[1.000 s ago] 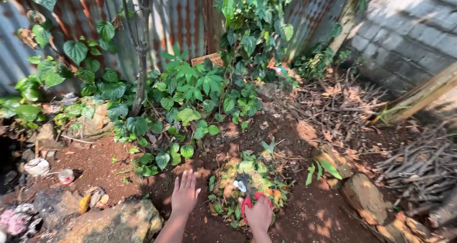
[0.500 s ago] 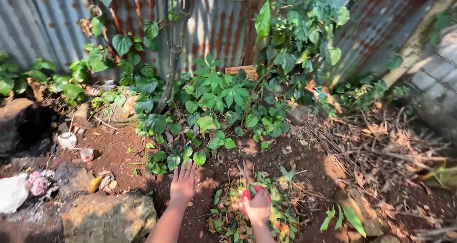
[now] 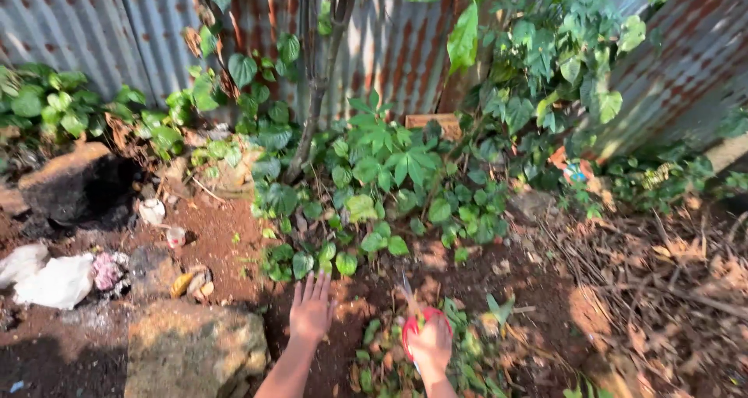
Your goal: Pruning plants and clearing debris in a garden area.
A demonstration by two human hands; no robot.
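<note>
Left hand (image 3: 311, 311) lies open-palmed on soil; right hand (image 3: 431, 345), at its three o'clock, grips red-handled scissors (image 3: 418, 320).

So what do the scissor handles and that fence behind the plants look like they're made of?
The scissors in the right hand: glossy red handles, probably plastic; thin grey blades, likely metal. The fence: corrugated sheet metal, dull grey, with orange-brown rust streaks along the ribs.
</note>
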